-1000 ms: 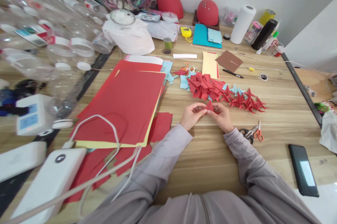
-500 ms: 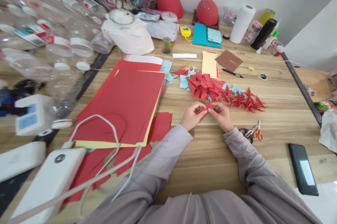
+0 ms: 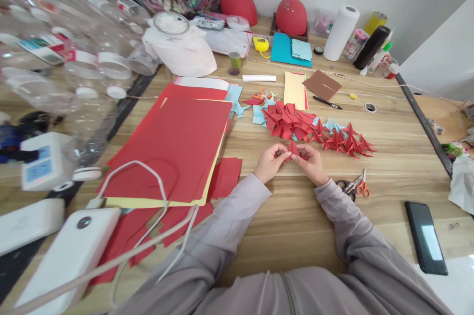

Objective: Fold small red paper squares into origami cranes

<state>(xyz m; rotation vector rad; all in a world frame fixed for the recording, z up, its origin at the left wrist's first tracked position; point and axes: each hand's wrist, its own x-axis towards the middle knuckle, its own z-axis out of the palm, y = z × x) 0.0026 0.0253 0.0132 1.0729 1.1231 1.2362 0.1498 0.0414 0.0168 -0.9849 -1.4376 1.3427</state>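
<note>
Between my two hands is a small folded red paper (image 3: 293, 147), its pointed tip facing away from me. My left hand (image 3: 270, 162) pinches its left side with thumb and fingers. On the other side, my right hand (image 3: 310, 161) pinches it the same way, and the fingertips nearly meet. The lower part of the paper is partly hidden by the thumbs. Just beyond lies a heap of folded red paper pieces (image 3: 287, 121), with red paper cranes (image 3: 350, 141) at its right and a few light blue ones (image 3: 331, 124) among them.
Large red sheets (image 3: 185, 142) lie left, with small red squares (image 3: 226, 177) beside them. Scissors (image 3: 348, 185) and a phone (image 3: 425, 236) are at right. A power bank (image 3: 70, 260) with a cable sits front left; plastic bottles (image 3: 85, 65) crowd behind it.
The folded red paper has turned slightly in my fingers and shows a broader triangular face. Both hands stay in nearly the same place.
</note>
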